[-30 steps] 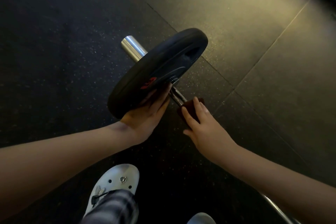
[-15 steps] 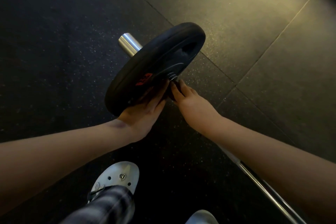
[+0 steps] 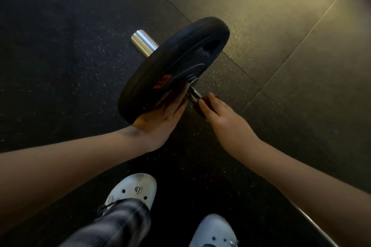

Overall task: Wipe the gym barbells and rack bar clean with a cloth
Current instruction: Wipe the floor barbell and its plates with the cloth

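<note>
Head view: the bar [image 3: 193,94] lay on the floor [image 3: 60,66], running far left to near right. The left hand [image 3: 162,114] pressed its flat, closed fingers on the near face of the plate [image 3: 174,66]. The right hand [image 3: 222,120], nearer the shaft, curled round the cloth [image 3: 200,109] on it. Half a second earlier that hand sat against the plate; it had since slid near-right.

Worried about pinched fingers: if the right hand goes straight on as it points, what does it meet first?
With its cloth on the bar, it likely meets the weight plate near its hub, beside the left hand; depth unclear.
</note>
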